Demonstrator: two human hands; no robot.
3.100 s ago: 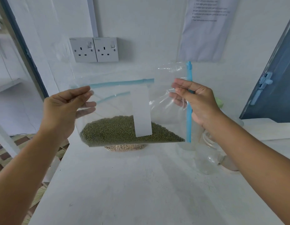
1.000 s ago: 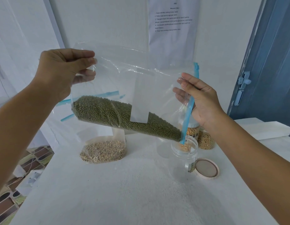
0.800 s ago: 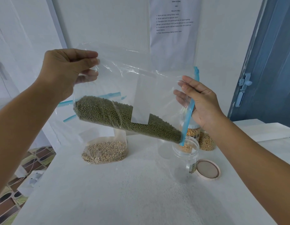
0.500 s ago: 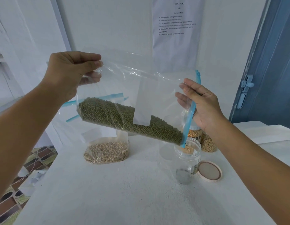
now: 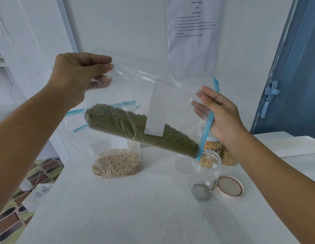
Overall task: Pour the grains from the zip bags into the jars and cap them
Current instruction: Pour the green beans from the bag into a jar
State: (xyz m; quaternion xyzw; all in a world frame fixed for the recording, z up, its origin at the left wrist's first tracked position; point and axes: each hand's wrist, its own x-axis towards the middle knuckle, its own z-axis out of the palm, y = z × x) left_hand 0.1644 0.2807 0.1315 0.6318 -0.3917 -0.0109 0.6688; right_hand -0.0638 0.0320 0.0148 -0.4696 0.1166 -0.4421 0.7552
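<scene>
A white surface [image 5: 135, 217] meets a white wall [image 5: 126, 23]. A printed sheet [image 5: 193, 41] hangs on that wall. Right of the sheet stands a blue door [image 5: 297, 76].

Perhaps a home: white table [image 5: 135, 217], tiled floor [image 5: 10, 219].

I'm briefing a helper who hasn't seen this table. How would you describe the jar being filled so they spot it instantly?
On the white table, look below the lower corner of the tilted zip bag of green grains. The open clear jar stands there, a round lid lying flat just to its right. Unlike the jars behind it, it is uncapped, with only a thin layer at its bottom.
</scene>
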